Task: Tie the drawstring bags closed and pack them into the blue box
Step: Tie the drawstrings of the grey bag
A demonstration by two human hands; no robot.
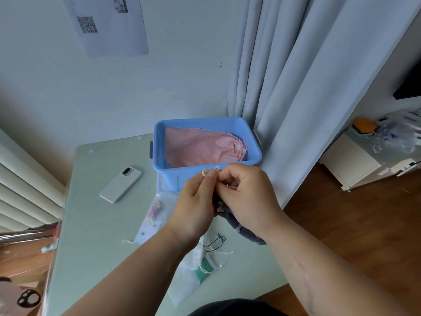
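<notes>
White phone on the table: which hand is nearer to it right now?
Left. The left hand is to the right of the phone. The right hand is farther right, beyond the left. Both pinch the bag cord.

Mouth of dark bag (pixel 227 218) hidden by right hand (pixel 247 192), wall sheet (pixel 109 26) cut off at top

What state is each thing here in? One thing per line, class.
blue box: open, one bag inside.
pink bag: cinched shut, in the blue box.
dark bag: cord pinched by left hand and right hand.
phone: face down on table.
white bags: lying flat, cords trailing.
</notes>
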